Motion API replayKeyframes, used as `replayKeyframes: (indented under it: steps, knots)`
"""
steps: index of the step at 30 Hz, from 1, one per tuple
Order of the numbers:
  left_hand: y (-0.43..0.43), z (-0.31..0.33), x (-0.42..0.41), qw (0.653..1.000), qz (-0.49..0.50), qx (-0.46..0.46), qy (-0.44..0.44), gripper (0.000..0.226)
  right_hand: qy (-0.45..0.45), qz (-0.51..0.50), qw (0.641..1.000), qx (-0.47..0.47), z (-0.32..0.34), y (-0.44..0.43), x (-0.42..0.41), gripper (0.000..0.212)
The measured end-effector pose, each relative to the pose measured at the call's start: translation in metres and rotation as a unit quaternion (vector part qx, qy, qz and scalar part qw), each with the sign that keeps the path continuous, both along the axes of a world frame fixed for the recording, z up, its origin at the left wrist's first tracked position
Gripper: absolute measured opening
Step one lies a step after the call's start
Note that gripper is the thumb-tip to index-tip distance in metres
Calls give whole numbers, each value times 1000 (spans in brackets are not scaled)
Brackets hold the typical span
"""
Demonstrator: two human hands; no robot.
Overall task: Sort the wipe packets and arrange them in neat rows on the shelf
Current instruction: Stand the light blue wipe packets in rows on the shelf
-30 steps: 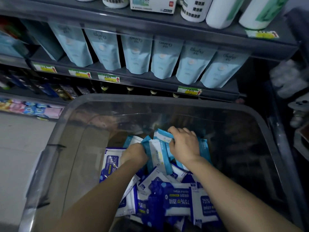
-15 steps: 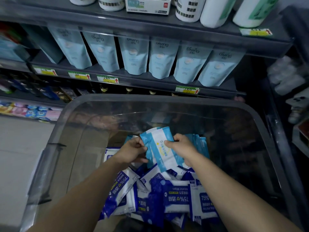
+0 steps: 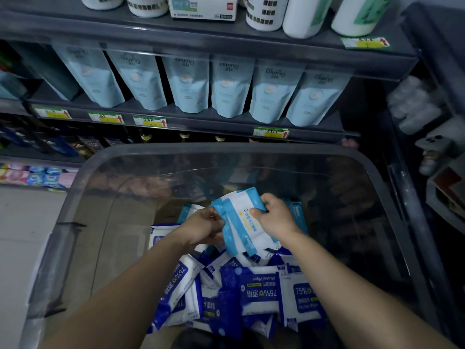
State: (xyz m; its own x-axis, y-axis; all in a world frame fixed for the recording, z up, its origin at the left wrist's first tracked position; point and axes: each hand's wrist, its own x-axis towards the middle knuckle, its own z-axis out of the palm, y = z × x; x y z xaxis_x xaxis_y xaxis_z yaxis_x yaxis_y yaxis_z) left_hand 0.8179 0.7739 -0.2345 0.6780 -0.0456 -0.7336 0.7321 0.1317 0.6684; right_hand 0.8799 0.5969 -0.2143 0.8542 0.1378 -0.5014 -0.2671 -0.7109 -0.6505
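Two hands: both grip one small stack of light-blue wipe packets (image 3: 240, 219), held above the pile toward the far end of the bin (image 3: 226, 150).
Left hand (image 3: 203, 229): fingers curled, pinching the stack's left edge; fingertips are hidden behind the film.
Right hand (image 3: 275, 219): thumb lies across the white front face, fingers wrap round the right edge near the top corner.
Stack: flat, soft film packs with a white centre panel and light-blue side bands. It is tilted, top corner leaning away. At least two layered edges show; exact count can't be read.
Bin: clear plastic tote with rounded corners, a greyish rim and glossy walls showing reflections.
Pile: dark-blue alcohol wipe packets (image 3: 261, 290) with white panels and "75%" print. The film is shiny and crinkled. They lie jumbled and overlapping at the near end of the bin floor.
Spare light-blue packets (image 3: 299, 212): a few at the far end, just behind the right hand.
Shelf (image 3: 191, 123): dark grey, beyond the bin's far rim.
Pouches (image 3: 231, 89): pale-blue stand-up bags, matte, round-bottomed, side by side in one row.
Price tags (image 3: 271, 133): green and yellow, on the shelf's front lip.
Top shelf: white cylindrical bottles (image 3: 302, 13) and a white carton (image 3: 202, 8).
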Motion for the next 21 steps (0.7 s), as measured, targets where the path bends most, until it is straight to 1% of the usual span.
replayKeyframes:
  steps: [2, 3, 5, 6, 8, 9, 10, 11, 13, 14, 16, 18, 20, 21]
  knots:
    - [6, 2, 0, 999, -6, 42, 7, 11, -40, -2, 999, -29, 2, 2, 1, 15]
    - [8, 3, 0, 999, -2, 43, 10, 11, -42, -28, 999, -16, 5, 3, 1, 15]
    - [12, 4, -3, 1000, 8, 25, 14, 10, -6, -129, 989, 69, 8, 8, -2, 16]
    - [14, 4, -6, 1000, 11, 16, 17, 8, 34, -184, 974, 130, 9, 11, -4, 24]
    - [14, 4, -11, 1000, 6, -10, 27, 5, 123, -269, 924, 242, 8, 19, -11, 45]
    - [12, 4, -13, 999, 0, -28, 32, 7, 154, -295, 904, 268, 4, 20, -14, 47]
    - [12, 5, -16, 998, -9, -47, 33, 10, 172, -305, 896, 274, 2, 21, -16, 44]
    - [11, 7, -17, 997, -16, -64, 32, 13, 178, -300, 900, 261, -1, 19, -17, 39]
    - [14, 8, -20, 995, -17, -93, 36, 18, 149, -241, 941, 183, -5, 14, -19, 29]
    - [17, 8, -21, 993, -11, -111, 41, 23, 129, -205, 960, 139, -6, 12, -19, 28]
    - [22, 5, -22, 988, 6, -146, 42, 30, 109, -153, 980, 67, -5, 7, -21, 37]
    - [23, 6, -22, 987, 30, -155, 33, 26, 112, -111, 987, 1, 2, 3, -23, 45]
    - [22, 10, -21, 985, 58, -160, 31, 22, 109, -38, 990, -86, 9, 4, -27, 53]
    - [21, 12, -21, 983, 64, -171, 27, 23, 108, 3, 987, -120, 12, 7, -29, 58]
